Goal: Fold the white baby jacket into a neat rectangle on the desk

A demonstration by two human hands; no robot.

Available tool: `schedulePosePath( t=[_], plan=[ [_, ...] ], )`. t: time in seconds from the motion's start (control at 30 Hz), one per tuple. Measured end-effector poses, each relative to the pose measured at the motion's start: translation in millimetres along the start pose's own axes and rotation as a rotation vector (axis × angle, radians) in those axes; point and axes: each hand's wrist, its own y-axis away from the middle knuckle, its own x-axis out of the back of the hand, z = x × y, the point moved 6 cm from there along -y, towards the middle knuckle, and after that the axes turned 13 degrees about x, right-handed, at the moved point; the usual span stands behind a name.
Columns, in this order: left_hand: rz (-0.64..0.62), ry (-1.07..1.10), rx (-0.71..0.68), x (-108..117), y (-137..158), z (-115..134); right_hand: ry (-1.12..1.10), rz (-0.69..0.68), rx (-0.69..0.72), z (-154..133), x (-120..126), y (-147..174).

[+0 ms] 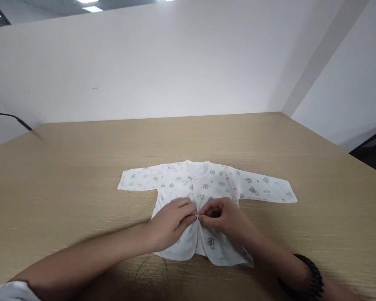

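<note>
A small white baby shirt (pixel 213 179) with a print of little green and brown animals lies face up, its sleeves spread to both sides. Its front is joined near the neck and parts into two flaps toward the hem. My left hand (pixel 177 219) pinches the edge of the left flap at mid-front. Opposite it, my right hand (pixel 222 215) pinches the edge of the right flap, the fingertips of both hands almost meeting. Whatever fastener sits between the fingertips is hidden.
The shirt rests on a light wooden table (pixel 81 167). A white wall panel (pixel 175 62) rises along the back edge, and another wall stands at the right. A black cable (pixel 21 122) reaches the table's far left corner. A dark object (pixel 374 148) shows at the far right.
</note>
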Motion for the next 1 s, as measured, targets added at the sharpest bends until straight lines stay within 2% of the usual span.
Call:
schedulePosePath(
  t=[0.2, 0.43, 0.63, 0.8, 1.0],
  plan=[
    [0.009, 0.088, 0.04, 1.5, -1.4, -1.4, 0.033, 0.022, 0.009, -1.2, -5.6, -0.3],
    [0.017, 0.089, 0.08, 4.6, -0.1, 2.8, 0.15, 0.071, 0.149, 0.3, -11.8, -0.4],
    [0.014, 0.071, 0.11, 4.7, -1.9, 2.6, 0.308, 0.055, 0.23, -7.0, -15.0, 3.6],
    [0.026, 0.117, 0.1, 2.5, -3.4, -1.5, 0.219, 0.058, 0.186, -6.6, -13.4, 3.3],
    [0.015, 0.23, 0.138, 4.7, -3.8, -3.5, 0.229, 0.05, 0.17, -6.4, -13.3, 1.9]
  ],
)
